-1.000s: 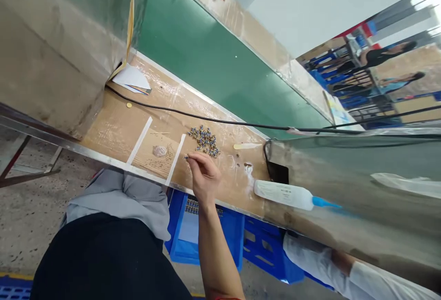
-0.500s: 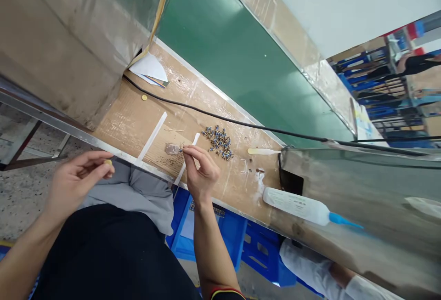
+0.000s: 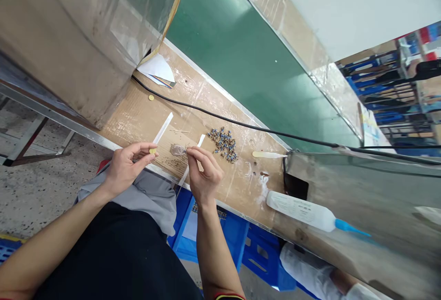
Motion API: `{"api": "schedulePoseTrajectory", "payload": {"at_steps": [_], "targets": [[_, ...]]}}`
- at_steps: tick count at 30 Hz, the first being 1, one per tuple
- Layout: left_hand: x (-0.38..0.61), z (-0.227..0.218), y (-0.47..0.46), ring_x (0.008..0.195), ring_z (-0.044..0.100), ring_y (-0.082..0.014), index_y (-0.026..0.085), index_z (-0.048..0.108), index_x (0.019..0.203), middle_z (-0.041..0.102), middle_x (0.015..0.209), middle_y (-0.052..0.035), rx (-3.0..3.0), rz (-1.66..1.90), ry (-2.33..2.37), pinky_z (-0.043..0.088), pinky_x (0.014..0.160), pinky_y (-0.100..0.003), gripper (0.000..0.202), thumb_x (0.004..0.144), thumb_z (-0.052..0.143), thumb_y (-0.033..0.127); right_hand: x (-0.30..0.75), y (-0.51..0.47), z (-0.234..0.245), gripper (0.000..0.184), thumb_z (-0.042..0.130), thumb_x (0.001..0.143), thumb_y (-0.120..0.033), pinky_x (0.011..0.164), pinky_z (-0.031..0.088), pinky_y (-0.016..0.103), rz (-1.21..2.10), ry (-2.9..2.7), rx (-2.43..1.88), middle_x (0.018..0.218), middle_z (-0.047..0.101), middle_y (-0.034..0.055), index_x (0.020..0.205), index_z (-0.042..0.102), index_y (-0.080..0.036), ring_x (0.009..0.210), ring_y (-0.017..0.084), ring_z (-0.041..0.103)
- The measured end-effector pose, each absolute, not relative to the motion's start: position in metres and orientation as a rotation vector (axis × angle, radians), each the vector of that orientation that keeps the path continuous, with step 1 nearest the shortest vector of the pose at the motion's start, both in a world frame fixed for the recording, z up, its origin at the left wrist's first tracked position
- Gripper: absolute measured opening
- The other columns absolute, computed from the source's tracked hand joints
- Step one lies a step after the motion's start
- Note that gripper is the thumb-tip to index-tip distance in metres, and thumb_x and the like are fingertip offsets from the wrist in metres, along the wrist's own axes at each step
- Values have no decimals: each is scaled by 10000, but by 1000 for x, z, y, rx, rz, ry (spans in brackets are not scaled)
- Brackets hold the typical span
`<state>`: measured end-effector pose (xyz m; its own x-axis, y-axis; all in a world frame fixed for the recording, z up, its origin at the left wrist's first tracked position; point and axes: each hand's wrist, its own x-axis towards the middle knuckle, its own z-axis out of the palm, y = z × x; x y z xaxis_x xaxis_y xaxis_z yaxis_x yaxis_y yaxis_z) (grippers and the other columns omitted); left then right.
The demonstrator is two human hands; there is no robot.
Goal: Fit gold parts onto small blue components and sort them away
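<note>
Brown worktop (image 3: pixel 117 123) slanting across the view, green panel (image 3: pixel 241 61) along its far side, and both hands are out over the near edge. Left hand (image 3: pixel 128 166): thumb and fingers pinching a small yellow disc (image 3: pixel 152 151), right at the tips. Over to the right hand (image 3: pixel 206 175), thumb and forefinger pressed together on a tiny part (image 3: pixel 185 150), too small to make out, just beside a clear, wrinkled lump (image 3: pixel 177 150). That lump sits on the worktop between two white strips (image 3: pixel 163 128), with tiny specks (image 3: pixel 172 162) strewn on its near side.

Now the danger! That disc is close to the near edge; loosen the pinch and it could roll off to the floor. The tiny part offers little to grip, so a slip could lose it among the specks. A brush against the lump might drag it or scatter them. And watch the loose pile of small metal parts (image 3: pixel 223 145), just far and right of the right hand: one careless knuckle could send pieces skidding towards the white bottle (image 3: pixel 299 210).
</note>
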<state>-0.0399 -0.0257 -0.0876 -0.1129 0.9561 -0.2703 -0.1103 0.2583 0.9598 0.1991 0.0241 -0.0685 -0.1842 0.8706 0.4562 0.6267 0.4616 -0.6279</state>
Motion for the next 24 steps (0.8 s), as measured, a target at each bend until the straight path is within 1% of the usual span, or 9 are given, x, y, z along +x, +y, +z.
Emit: {"api": "schedulePoseTrajectory", "payload": {"at_steps": [3,9,14,18,24], "targets": [[-41,-90,-26,972,869,-229,231,862,1270,901,1028,-55,894,1147,1345,701,931,-322,364,989,864,463,199,24,-66,174,721,1082,-180,952,702,399,368,-1917,-1250,1124,867,56,1131,851,-285,1048,227,845],[-43,-86,-26,943,872,-241,221,863,1249,902,994,-62,900,1137,1343,715,882,-331,373,978,863,477,198,23,-62,154,721,1081,-205,954,705,406,401,-1893,-1308,1112,868,57,1110,852,-280,1043,233,846],[-43,-86,-27,966,868,-233,234,866,1247,903,1010,-55,923,1122,1352,702,872,-303,346,981,861,456,199,23,-58,157,721,1079,-185,971,701,390,456,-1899,-1304,1115,870,51,1099,849,-275,1053,223,847],[-44,-87,-28,962,862,-223,254,868,1247,898,1011,-39,941,1115,1353,694,863,-287,321,992,860,448,199,23,-56,155,714,1086,-198,965,709,398,478,-1915,-1304,1118,871,56,1097,849,-274,1049,226,849],[-43,-88,-28,966,865,-236,248,865,1256,898,1018,-46,952,1115,1353,705,880,-310,341,992,857,463,198,22,-56,156,702,1094,-213,970,720,405,467,-1937,-1295,1118,871,58,1098,845,-276,1049,227,853]]}}
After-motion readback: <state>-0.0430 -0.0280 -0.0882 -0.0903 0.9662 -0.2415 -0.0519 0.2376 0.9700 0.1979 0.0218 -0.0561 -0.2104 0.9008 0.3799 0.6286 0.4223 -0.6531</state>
